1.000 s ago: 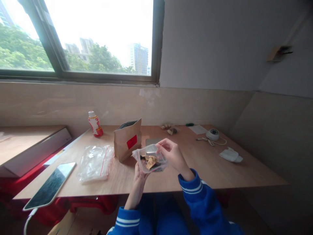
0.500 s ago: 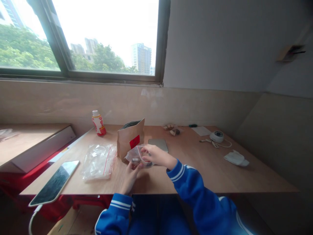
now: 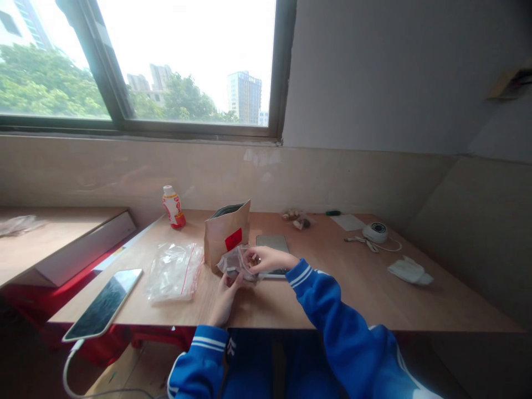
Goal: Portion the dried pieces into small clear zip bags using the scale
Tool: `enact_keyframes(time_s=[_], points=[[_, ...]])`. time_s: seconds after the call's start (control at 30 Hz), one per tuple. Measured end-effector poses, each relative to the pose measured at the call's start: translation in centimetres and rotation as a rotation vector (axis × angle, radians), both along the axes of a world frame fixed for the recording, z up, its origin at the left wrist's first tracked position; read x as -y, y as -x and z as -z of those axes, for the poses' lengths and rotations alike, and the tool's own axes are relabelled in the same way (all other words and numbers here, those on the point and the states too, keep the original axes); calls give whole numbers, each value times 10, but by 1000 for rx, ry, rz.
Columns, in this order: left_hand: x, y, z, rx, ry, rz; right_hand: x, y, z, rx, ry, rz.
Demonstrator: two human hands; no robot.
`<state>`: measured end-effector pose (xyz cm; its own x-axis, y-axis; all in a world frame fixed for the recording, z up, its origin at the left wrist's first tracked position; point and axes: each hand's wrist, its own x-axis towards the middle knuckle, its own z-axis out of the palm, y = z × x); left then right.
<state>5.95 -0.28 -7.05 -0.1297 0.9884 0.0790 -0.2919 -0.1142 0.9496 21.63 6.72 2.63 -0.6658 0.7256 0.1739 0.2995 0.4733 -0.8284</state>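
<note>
Near the front edge of the wooden table (image 3: 353,299), a small clear zip bag (image 3: 235,264) is held low over the tabletop, with bare wood left open to the right as far as the white cloth (image 3: 409,271) and less room on the left, where a flat pile of empty plastic bags (image 3: 174,270) lies just beside the brown paper pouch (image 3: 227,235). The small bag is gripped between both hands: the left hand (image 3: 226,288) is closed on its lower edge from beneath, and the right hand (image 3: 266,259) is pinched on its right side, fingers together.
</note>
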Motion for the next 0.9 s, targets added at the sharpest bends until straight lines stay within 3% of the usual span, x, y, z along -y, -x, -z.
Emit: enact_keyframes(time_s=[0.1, 0.23, 0.33, 0.43, 0.57, 0.77, 0.9], points=[[-3, 2, 8, 27, 23, -29, -5, -7, -8, -75, 113, -68], [-5, 3, 14, 51, 60, -58, -7, -9, -28, -349, 161, 0], [-4, 3, 15, 81, 71, -47, -15, 1, -53, -558, 95, 80], [-5, 4, 15, 81, 78, -49, -32, 20, -78, -668, -75, 98], [-7, 5, 18, 44, 66, -55, -53, 46, -91, -585, -268, 90], [-8, 4, 17, 91, 39, -21, -57, 48, -77, -258, -510, 124], [-8, 4, 16, 93, 44, -2, -55, 42, -71, -231, -519, 129]])
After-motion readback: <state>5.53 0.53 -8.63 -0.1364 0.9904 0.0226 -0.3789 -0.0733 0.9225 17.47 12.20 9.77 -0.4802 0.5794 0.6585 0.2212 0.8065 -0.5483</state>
